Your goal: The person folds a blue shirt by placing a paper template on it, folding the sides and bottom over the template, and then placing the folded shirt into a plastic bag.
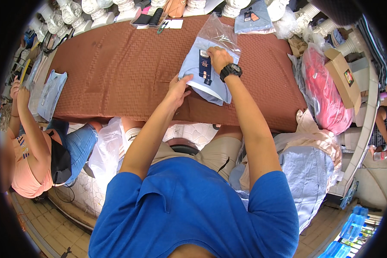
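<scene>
Folded light-blue shirt (202, 75) lies on the brown table cloth (116, 64), near the table's front edge, right of centre. Its far end sits inside the mouth of a clear plastic bag (219, 32); the near end is still outside the bag.

Right hand (218, 58) lies flat on top of the shirt, at the dark tag (205, 69), fingers extended and pressing down, not clenched. Black watch (231, 70) on that wrist. Left hand (178, 88) is at the shirt's near-left corner, fingertips pinching the folded edge there.

Judgement: the step is sliding the shirt into the bag. To do it well:
- keep the palm flat so the fold doesn't shift
- push from the near edge evenly, both corners together
- keep the bag mouth open and flat on the cloth, or it bunches
- watch the tag doesn't snag on the film

Another person sits at the table's left end with a second blue shirt (51, 92) by the left edge.
</scene>
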`<state>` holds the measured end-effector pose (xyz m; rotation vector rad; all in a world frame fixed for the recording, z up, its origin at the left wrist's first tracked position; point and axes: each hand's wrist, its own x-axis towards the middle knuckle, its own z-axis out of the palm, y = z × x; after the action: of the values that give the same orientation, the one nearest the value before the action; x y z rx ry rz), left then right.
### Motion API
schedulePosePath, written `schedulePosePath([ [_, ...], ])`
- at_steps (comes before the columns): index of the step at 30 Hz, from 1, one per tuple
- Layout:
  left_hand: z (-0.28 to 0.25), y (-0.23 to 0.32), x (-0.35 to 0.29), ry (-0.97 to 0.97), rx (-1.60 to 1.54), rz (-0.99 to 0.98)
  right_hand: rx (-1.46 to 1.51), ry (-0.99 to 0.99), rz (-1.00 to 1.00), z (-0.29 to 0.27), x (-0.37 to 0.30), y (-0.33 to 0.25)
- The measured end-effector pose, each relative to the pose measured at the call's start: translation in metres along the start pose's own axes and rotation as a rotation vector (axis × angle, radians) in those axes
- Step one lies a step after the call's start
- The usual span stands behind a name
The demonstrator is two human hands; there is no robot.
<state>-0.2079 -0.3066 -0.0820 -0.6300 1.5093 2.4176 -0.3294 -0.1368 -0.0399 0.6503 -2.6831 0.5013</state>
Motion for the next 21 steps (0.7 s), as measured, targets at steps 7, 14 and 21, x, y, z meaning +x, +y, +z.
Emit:
schedulePosePath([
  [7,0.015,-0.020,-0.013,-0.125,-0.566,0.046,0.077,-0.015,0.000,0.005,-0.001,0.003],
  [14,0.034,-0.036,-0.002,-0.031,-0.743,0.029,0.059,0.065,-0.050,0.016,-0.006,0.011],
  [21,0.053,-0.047,-0.010,-0.070,-0.257,0.292,0.055,0.087,-0.055,0.018,-0.004,0.020],
])
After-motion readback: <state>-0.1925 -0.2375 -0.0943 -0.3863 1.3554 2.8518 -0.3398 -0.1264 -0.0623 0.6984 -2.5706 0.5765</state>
